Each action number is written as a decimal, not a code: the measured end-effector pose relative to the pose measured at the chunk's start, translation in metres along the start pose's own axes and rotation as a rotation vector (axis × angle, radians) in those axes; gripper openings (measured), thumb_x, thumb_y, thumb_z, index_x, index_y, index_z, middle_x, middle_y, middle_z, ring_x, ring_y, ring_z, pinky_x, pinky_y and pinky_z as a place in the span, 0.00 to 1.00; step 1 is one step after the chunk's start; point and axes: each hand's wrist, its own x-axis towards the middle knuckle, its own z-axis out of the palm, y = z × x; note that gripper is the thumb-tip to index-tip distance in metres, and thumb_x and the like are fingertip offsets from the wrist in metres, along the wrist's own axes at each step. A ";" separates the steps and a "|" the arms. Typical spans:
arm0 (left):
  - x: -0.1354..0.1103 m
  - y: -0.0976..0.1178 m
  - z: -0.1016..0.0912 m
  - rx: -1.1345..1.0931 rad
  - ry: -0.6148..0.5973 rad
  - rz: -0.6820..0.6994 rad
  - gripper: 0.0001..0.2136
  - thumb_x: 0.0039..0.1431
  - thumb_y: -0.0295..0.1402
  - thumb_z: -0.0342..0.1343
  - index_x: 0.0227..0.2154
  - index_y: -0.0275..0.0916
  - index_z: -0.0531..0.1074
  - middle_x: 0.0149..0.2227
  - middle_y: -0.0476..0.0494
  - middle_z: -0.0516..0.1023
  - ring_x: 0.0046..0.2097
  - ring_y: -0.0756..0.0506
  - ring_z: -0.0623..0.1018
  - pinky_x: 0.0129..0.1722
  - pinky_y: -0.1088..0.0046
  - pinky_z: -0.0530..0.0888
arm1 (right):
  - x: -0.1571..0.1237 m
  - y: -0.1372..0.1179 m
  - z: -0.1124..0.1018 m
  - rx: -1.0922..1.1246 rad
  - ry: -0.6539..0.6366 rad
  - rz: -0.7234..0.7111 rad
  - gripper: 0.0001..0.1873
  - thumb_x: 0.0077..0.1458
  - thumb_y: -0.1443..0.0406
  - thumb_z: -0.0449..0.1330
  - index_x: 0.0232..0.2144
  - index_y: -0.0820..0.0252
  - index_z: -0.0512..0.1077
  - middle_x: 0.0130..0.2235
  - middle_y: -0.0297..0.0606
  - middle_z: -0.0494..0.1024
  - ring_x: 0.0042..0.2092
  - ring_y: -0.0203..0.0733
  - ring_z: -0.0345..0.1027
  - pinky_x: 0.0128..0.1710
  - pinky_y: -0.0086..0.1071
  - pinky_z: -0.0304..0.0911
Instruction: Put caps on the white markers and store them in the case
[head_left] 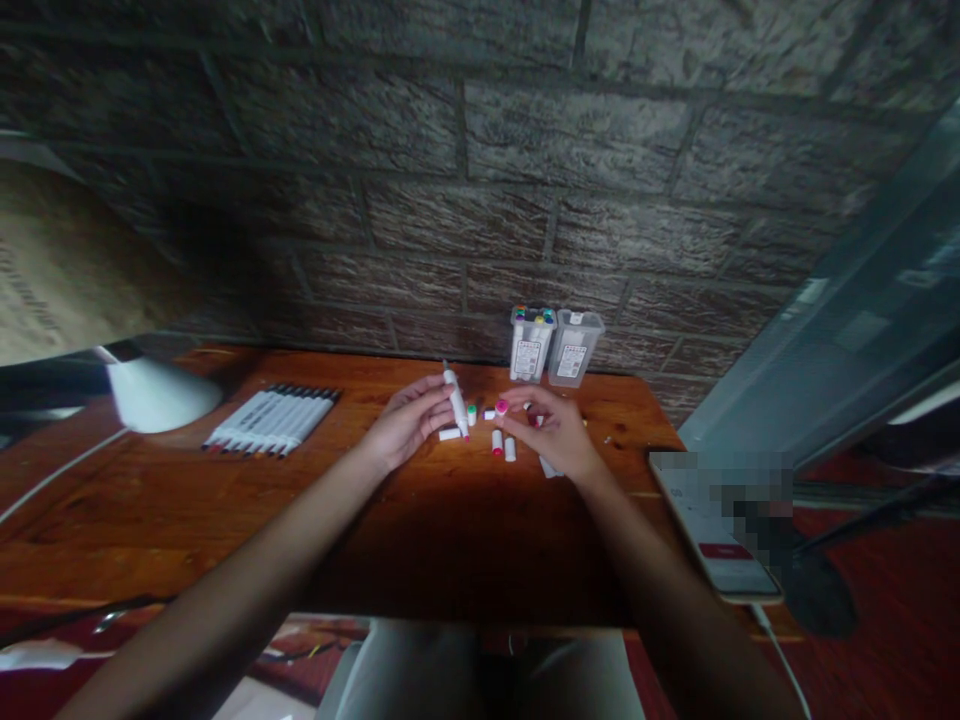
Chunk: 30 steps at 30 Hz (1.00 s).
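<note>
My left hand [411,418] is closed around a white marker [457,402], which tilts with its grey end up and its pink end down. Between the fingertips of my right hand [553,428] is a pink-topped marker cap [501,408]. On the wooden table between and below my hands lie loose caps: a green-ended cap [472,413], a red-ended cap [497,443] and a white cap [510,450]. Another white cap [450,434] rests under the marker. Some small pieces under my right hand are partly hidden.
Two clear plastic boxes stand against the brick wall: one box [529,350] with several markers, another box [574,352] beside it. A row of white markers [271,420] lies at left, near a lamp base [161,393]. A phone [724,560] with a cable sits at the right edge.
</note>
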 end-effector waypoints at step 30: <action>-0.001 -0.001 0.000 0.004 -0.045 0.005 0.10 0.52 0.21 0.62 0.38 0.33 0.76 0.32 0.45 0.82 0.31 0.51 0.81 0.33 0.79 0.80 | -0.006 -0.012 0.019 -0.162 -0.141 -0.251 0.03 0.56 0.67 0.61 0.35 0.55 0.75 0.36 0.34 0.78 0.38 0.37 0.71 0.37 0.29 0.64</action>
